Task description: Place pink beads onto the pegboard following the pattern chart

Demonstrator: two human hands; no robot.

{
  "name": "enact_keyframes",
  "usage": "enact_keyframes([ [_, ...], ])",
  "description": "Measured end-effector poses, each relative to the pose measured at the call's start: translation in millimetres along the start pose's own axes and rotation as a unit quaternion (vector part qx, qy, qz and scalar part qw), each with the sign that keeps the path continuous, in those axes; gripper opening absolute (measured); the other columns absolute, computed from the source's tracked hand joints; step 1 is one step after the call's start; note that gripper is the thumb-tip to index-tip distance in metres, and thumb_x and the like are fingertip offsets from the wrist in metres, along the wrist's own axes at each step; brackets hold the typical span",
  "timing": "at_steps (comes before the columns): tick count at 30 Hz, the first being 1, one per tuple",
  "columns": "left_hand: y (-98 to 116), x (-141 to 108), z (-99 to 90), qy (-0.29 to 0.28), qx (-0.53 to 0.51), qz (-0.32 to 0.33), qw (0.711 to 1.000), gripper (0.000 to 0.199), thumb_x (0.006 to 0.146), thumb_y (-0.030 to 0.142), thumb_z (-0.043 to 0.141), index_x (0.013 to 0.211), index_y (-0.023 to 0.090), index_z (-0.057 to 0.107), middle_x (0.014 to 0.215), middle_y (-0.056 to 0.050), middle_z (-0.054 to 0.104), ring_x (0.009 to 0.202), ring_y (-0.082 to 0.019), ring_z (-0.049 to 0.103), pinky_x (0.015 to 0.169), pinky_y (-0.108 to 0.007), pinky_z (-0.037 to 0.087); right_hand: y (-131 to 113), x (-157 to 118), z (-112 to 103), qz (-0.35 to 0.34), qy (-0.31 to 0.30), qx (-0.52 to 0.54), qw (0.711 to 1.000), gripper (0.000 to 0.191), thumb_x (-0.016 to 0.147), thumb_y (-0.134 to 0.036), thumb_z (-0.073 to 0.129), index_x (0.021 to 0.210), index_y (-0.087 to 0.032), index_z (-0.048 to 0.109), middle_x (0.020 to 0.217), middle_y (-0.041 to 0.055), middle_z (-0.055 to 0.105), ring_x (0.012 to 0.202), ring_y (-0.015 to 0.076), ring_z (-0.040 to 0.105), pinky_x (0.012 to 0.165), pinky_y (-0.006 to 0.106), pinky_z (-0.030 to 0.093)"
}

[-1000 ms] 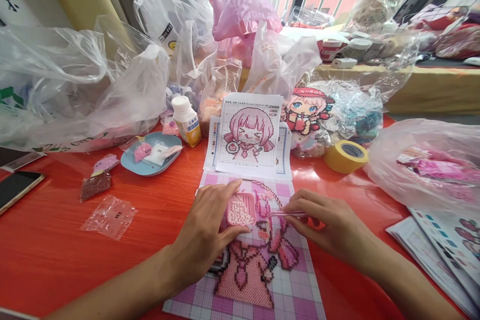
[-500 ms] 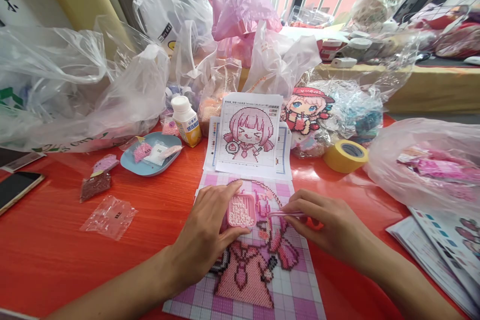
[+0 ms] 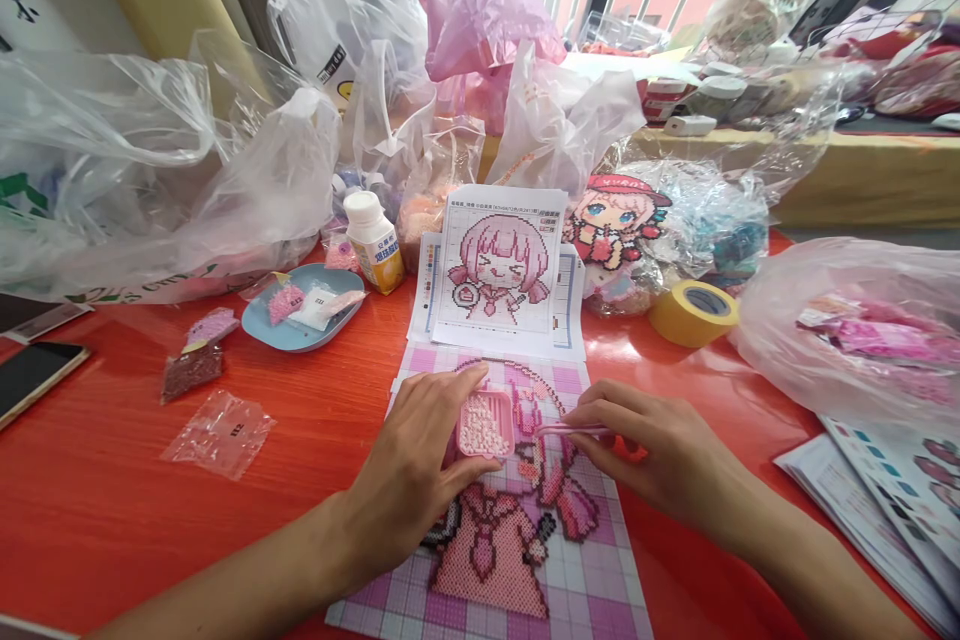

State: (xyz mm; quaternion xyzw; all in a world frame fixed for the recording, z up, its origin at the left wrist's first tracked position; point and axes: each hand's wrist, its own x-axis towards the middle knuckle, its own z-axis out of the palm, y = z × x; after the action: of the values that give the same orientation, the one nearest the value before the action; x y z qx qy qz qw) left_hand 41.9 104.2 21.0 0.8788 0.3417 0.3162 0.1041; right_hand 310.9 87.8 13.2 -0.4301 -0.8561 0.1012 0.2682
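My left hand (image 3: 420, 445) grips a small pink tray (image 3: 511, 412) by its left side, thumb at the lower edge and fingers over the top. Pale beads (image 3: 481, 428) lie loose in the tray. Between the thumb and fingers of my right hand (image 3: 637, 435) is a pair of pink tweezers (image 3: 570, 428), their tips pointing left, just right of the tray. Both hands are over a checked pegboard (image 3: 592, 585) that bears a partly hidden bead picture of a figure in a pink top (image 3: 480, 570).
A printed pattern (image 3: 499, 270) stands behind the board. To the left are a blue plate (image 3: 300, 340) with bead bags, a white bottle (image 3: 373, 240), an open plastic packet (image 3: 219, 433) and a phone (image 3: 37, 378). Yellow tape (image 3: 691, 313) and a plastic bag (image 3: 862, 330) lie right.
Almost nothing differs. My left hand and the tray have shifted very slightly right in the view; the tweezers stay in nearly the same place.
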Motion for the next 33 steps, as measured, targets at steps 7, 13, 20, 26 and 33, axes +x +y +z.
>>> enact_keyframes([
  [7,-1.5,2.5,1.7,-0.013,-0.022,0.009,1.000,0.062,0.090,0.032,0.062,0.142,0.016,0.032,0.122,-0.016,0.064,0.114,-0.030,0.060,0.098,-0.051,0.048,-5.1,4.5,-2.8,-0.009,0.030,0.019,0.999,0.012,0.095,-0.023,0.053,0.094,-0.020,0.064,0.082,0.0023,0.063,0.057,0.0071,0.056,0.047,0.020,0.044],
  [13,0.5,1.4,3.2,-0.027,-0.054,0.032,0.998,0.067,0.087,0.036,0.065,0.141,0.016,0.032,0.118,-0.014,0.066,0.111,-0.028,0.060,0.096,-0.045,0.051,-14.8,8.4,-0.6,-0.029,0.080,0.039,0.996,0.010,0.093,-0.018,0.055,0.097,-0.019,0.064,0.083,0.0027,0.064,0.062,0.0078,0.060,0.050,0.019,0.047],
  [20,2.3,1.6,2.2,-0.047,-0.081,0.045,0.995,0.070,0.084,0.040,0.067,0.140,0.015,0.033,0.117,-0.012,0.066,0.110,-0.026,0.059,0.096,-0.039,0.049,-18.2,8.4,5.0,-0.044,0.061,0.057,0.995,0.010,0.094,-0.019,0.054,0.098,-0.019,0.063,0.083,0.0023,0.063,0.064,0.0073,0.060,0.050,0.018,0.047],
  [26,1.5,1.8,1.7,-0.047,-0.085,0.043,0.994,0.071,0.084,0.038,0.068,0.141,0.015,0.032,0.117,-0.012,0.065,0.110,-0.026,0.058,0.097,-0.038,0.048,-18.7,9.0,2.8,-0.045,0.046,0.076,0.995,0.011,0.094,-0.018,0.054,0.098,-0.019,0.064,0.084,0.0027,0.063,0.065,0.0075,0.060,0.051,0.018,0.048],
  [33,2.1,0.4,1.5,-0.046,-0.081,0.047,0.995,0.070,0.085,0.038,0.067,0.140,0.014,0.032,0.117,-0.011,0.065,0.110,-0.025,0.058,0.098,-0.037,0.047,-18.3,7.1,6.9,-0.045,0.044,0.080,0.995,0.010,0.094,-0.016,0.055,0.100,-0.019,0.062,0.085,0.0025,0.062,0.066,0.0073,0.057,0.053,0.018,0.046],
])
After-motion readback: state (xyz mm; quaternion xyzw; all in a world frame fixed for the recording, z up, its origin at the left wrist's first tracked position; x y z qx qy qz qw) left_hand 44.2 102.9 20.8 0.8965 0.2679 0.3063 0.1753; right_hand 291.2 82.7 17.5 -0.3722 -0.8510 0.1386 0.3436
